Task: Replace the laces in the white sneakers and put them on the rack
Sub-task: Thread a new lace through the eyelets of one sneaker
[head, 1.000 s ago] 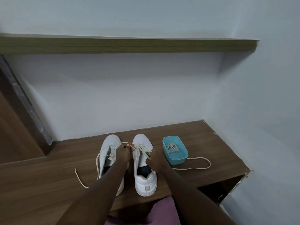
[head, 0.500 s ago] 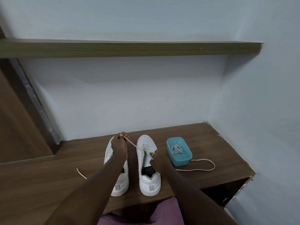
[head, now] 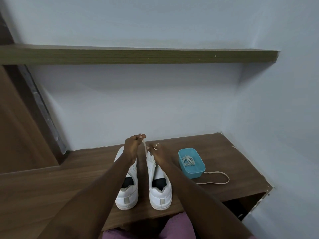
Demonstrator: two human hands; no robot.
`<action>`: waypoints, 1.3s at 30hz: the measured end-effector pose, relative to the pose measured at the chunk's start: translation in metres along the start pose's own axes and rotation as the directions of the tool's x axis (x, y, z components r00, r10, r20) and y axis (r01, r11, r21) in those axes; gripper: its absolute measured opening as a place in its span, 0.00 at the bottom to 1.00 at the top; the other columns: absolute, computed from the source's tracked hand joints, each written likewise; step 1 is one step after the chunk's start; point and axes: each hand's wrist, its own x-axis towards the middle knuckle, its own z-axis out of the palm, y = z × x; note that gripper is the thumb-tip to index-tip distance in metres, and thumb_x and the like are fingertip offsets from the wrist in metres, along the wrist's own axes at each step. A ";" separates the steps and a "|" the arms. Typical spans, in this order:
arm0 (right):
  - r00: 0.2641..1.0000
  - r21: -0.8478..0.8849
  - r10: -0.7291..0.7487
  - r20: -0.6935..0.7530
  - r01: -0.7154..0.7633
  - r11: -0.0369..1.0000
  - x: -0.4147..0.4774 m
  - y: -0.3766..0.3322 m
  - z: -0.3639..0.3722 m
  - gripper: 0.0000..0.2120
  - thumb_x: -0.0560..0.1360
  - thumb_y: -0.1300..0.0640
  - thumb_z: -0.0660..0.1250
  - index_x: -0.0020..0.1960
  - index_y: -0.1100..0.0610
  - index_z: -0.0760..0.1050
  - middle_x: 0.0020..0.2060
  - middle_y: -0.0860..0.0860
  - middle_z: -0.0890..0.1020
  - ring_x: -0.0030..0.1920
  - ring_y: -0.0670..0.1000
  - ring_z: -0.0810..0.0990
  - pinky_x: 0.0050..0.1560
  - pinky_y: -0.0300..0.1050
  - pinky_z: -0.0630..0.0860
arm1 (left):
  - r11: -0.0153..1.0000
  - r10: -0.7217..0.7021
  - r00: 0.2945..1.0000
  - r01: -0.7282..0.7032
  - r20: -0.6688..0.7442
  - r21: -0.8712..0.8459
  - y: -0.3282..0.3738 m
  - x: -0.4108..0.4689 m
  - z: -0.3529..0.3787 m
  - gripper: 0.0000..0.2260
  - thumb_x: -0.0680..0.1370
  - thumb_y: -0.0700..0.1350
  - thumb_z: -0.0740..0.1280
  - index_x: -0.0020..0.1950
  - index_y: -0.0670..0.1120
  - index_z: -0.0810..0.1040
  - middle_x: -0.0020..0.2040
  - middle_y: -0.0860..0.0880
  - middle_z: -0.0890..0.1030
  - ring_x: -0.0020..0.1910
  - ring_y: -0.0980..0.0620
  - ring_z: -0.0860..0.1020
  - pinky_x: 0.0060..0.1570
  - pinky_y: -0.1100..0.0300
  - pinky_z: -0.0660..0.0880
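Pinching a cream shoelace (head: 144, 144) between thumb and fingertips, the left hand (head: 133, 149) is raised above the toe of the white low-top sneaker (head: 127, 195) at centre frame. The lace runs straight down to the right hand (head: 158, 155), whose curled fingers nip it over the eyelets of the twin sneaker (head: 160, 194).

Both shoes stand upright side by side, not quite touching. Their toes point toward the pale blue-grey wall (head: 155, 100), and their heels sit close to the front edge of the brown wood-grain bench (head: 51, 187). Bare board stretches left of the shoes as far as a dark wooden upright panel (head: 20, 126) at the left edge of the frame. To the right the bench ends at a chipped corner, lower right, with a dark open cubby (head: 238, 209) beneath it. Across the upper frame a long olive-brown wooden shelf (head: 138, 56) juts from the wall (seen edge-on, so its top is hidden).

Each heel carries a small grey tab, and any marking on it is too small to read.

Right of the shoes, apart from them, sits a small turquoise plastic tub (head: 198, 173) holding a coiled pale lace (head: 189, 160). A loose cream lace (head: 217, 181) loops on the board toward the right wall, one end at the tub's near corner. Purple fabric (head: 174, 228) shows at the bottom edge.
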 end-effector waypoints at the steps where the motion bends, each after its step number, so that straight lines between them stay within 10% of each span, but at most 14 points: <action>1: 1.000 0.027 -0.017 0.000 0.017 0.999 0.003 -0.006 0.004 0.13 0.78 0.56 0.63 0.43 0.65 0.77 0.33 0.53 0.75 0.32 0.46 0.69 0.36 0.39 0.65 | 1.000 0.004 1.000 -0.004 0.016 0.010 0.001 0.000 0.001 0.08 0.80 0.34 0.60 0.50 0.38 0.79 0.56 0.46 0.79 0.57 0.50 0.75 0.46 0.60 0.72; 5: 0.997 -0.091 -0.063 -0.052 0.058 0.994 0.004 -0.014 0.025 0.14 0.77 0.59 0.63 0.38 0.67 0.78 0.27 0.53 0.73 0.29 0.48 0.69 0.31 0.36 0.61 | 1.000 -0.015 0.999 0.015 0.032 -0.020 0.010 -0.001 0.001 0.11 0.82 0.37 0.56 0.45 0.41 0.76 0.51 0.44 0.80 0.50 0.50 0.79 0.35 0.56 0.75; 9: 0.992 -0.383 -0.126 -0.018 0.110 0.917 -0.011 0.003 0.045 0.14 0.79 0.56 0.58 0.49 0.64 0.79 0.45 0.60 0.82 0.48 0.57 0.80 0.44 0.44 0.73 | 1.000 0.007 1.000 -0.007 -0.006 0.018 0.020 -0.001 -0.004 0.14 0.83 0.37 0.54 0.41 0.42 0.74 0.38 0.47 0.76 0.36 0.53 0.76 0.37 0.62 0.74; 17: 0.883 -0.796 -0.114 0.456 0.462 0.392 -0.037 0.026 0.055 0.09 0.78 0.62 0.59 0.54 0.62 0.77 0.52 0.58 0.81 0.56 0.58 0.77 0.65 0.58 0.63 | 0.992 0.113 0.993 -0.115 0.038 0.056 0.045 0.008 0.007 0.14 0.82 0.37 0.56 0.38 0.42 0.72 0.35 0.47 0.72 0.33 0.53 0.71 0.32 0.69 0.73; 19: 0.886 -0.771 -0.065 0.458 0.433 0.466 -0.034 0.025 0.055 0.10 0.78 0.60 0.61 0.57 0.62 0.76 0.54 0.58 0.80 0.58 0.58 0.76 0.66 0.59 0.63 | 0.990 0.111 0.992 -0.116 0.067 0.077 0.048 0.008 0.013 0.14 0.82 0.35 0.55 0.37 0.42 0.72 0.35 0.47 0.72 0.33 0.53 0.71 0.32 0.69 0.73; 23: 0.972 -0.355 0.051 0.229 0.035 0.934 -0.016 0.011 0.039 0.17 0.75 0.52 0.68 0.54 0.65 0.77 0.51 0.60 0.81 0.55 0.58 0.79 0.53 0.46 0.73 | 0.989 0.053 0.992 -0.068 0.116 0.130 0.041 0.005 0.014 0.14 0.81 0.34 0.57 0.37 0.42 0.75 0.37 0.46 0.78 0.38 0.51 0.77 0.40 0.65 0.78; 29: 0.989 0.205 0.055 -0.140 -0.025 0.978 0.010 -0.016 0.027 0.12 0.77 0.51 0.65 0.38 0.56 0.77 0.27 0.44 0.72 0.33 0.46 0.72 0.36 0.39 0.66 | 0.972 0.008 0.983 -0.051 0.183 0.231 0.024 0.004 0.003 0.10 0.80 0.37 0.61 0.42 0.40 0.80 0.36 0.47 0.82 0.36 0.51 0.79 0.41 0.59 0.75; 34: 0.987 -0.085 -0.016 -0.162 0.002 0.996 0.010 -0.009 0.044 0.12 0.76 0.55 0.63 0.36 0.57 0.76 0.35 0.57 0.80 0.36 0.51 0.74 0.34 0.42 0.64 | 0.987 -0.062 0.987 0.038 0.151 0.159 0.019 0.002 0.004 0.13 0.82 0.37 0.57 0.41 0.40 0.77 0.34 0.46 0.77 0.33 0.49 0.74 0.32 0.61 0.75; 39: 0.981 -0.401 -0.093 0.171 0.155 0.903 -0.017 0.015 0.067 0.15 0.77 0.50 0.64 0.51 0.62 0.80 0.48 0.57 0.82 0.52 0.55 0.79 0.53 0.48 0.73 | 0.972 -0.019 0.999 0.012 0.031 0.234 0.020 0.010 0.005 0.13 0.82 0.39 0.55 0.42 0.44 0.75 0.35 0.48 0.73 0.31 0.53 0.70 0.33 0.61 0.69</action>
